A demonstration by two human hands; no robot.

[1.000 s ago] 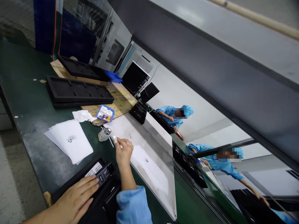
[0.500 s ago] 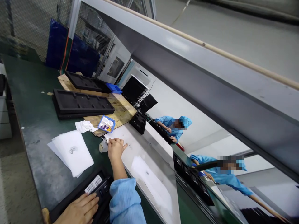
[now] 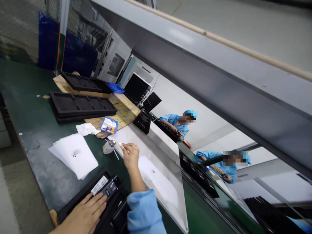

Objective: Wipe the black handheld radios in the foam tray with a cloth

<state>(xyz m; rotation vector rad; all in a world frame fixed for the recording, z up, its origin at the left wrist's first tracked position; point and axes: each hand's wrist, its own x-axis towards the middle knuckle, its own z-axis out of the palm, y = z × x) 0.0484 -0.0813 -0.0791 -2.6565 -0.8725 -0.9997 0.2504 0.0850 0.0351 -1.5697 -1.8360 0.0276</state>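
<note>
My left hand (image 3: 85, 211) lies flat with its fingers stretched over a dark handheld device (image 3: 110, 190). The device sits in a black foam tray (image 3: 73, 204), beside a white barcode label (image 3: 99, 185). My right hand (image 3: 131, 157) is closed in a pinch on a small white wad (image 3: 121, 146), possibly cloth or cotton. Just left of that hand stands a small translucent bottle (image 3: 107, 149) with a metal top; the two are apart. A thin white stick (image 3: 116, 155) shows beside the bottle. More black parts, partly hidden by my right sleeve, lie in the tray.
White printed sheets (image 3: 74, 156) lie on the green table (image 3: 31, 130). Crumpled white tissue (image 3: 85, 129) and a blue box (image 3: 109, 125) of small items are beyond. Black foam trays (image 3: 83, 105) stand farther back. A white board (image 3: 168, 169) runs along the right; two people work behind it.
My right hand has moved right, away from the bottle top, with the white wad in its fingers. My left hand stays flat on the device. The camera view has shifted slightly.
</note>
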